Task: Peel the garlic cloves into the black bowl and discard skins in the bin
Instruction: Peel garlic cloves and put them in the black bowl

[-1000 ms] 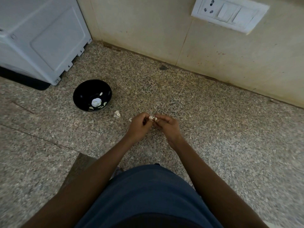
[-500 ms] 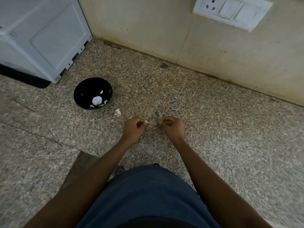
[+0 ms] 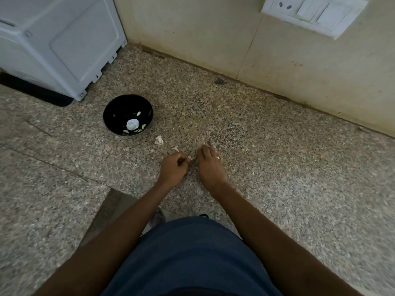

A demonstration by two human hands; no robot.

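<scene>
left hand (image 3: 173, 167) grip clenched on small garlic clove (image 3: 189, 158) | right hand (image 3: 209, 165) grip released, fingers flat on tabletop (image 3: 277, 157) | both right of black bowl (image 3: 128, 114)

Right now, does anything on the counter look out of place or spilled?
Yes. Pale garlic bits lie loose on the counter: one piece just right of the black bowl, a smaller scrap nearer the left hand, and more at the right hand. No bin is in view.
</scene>
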